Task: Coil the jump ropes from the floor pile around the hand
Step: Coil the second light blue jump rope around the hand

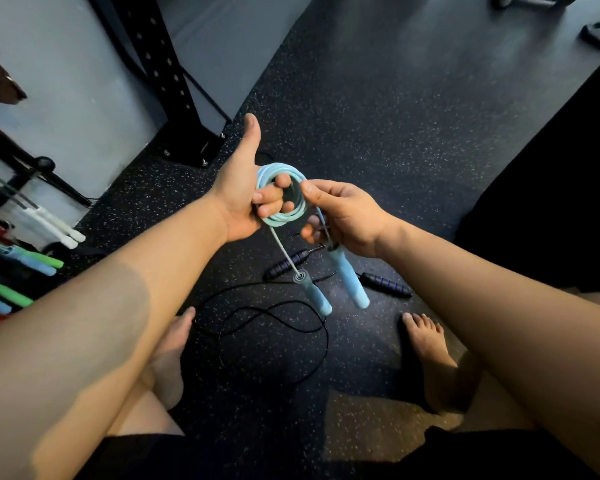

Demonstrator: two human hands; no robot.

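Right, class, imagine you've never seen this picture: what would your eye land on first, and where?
The light blue jump rope at the centre, coiled round the fingers of the left hand, whose thumb sticks up. The right hand pinches the rope beside the coil, and two blue handles dangle below. Under them, a black jump rope lies loose on the speckled floor between two bare feet.

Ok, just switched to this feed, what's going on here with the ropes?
A person is coiling the light blue jump rope around the left hand, whose fingers curl through the loops. The right hand pinches the rope near its end, and both blue handles hang below the coil. A black jump rope lies uncoiled on the floor between the bare feet.
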